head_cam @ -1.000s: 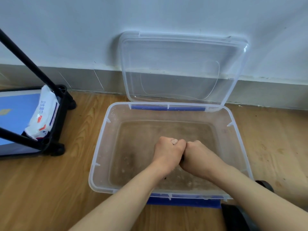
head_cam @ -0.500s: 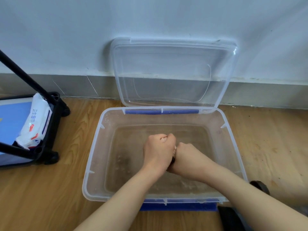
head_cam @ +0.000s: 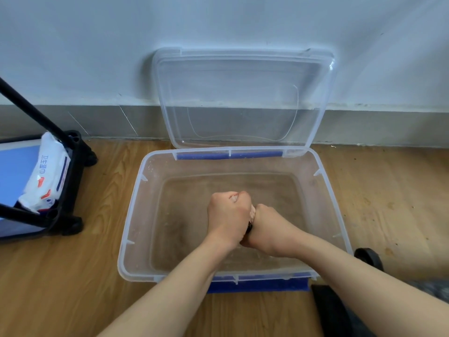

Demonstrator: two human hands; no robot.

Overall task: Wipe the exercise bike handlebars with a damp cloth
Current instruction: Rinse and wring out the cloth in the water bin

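Both my fists are pressed together over the murky water in a clear plastic tub [head_cam: 131, 215] on the wooden floor. My left hand [head_cam: 229, 215] and my right hand [head_cam: 269, 227] are tightly curled around a dark cloth [head_cam: 249, 226]. Only a small dark sliver of it shows between them. The rest is hidden inside my fists. No handlebars are in view.
The tub's clear lid [head_cam: 243, 98] leans open against the wall behind it. A black wheeled frame [head_cam: 73, 178] at the left holds a white pack of wet wipes [head_cam: 47, 173]. A black wheel [head_cam: 369, 259] and a dark base [head_cam: 328, 310] sit at the lower right.
My fists stay clamped together over the water, and my left fist has turned slightly against the right. The view has drifted, so the tub sits a little further left.
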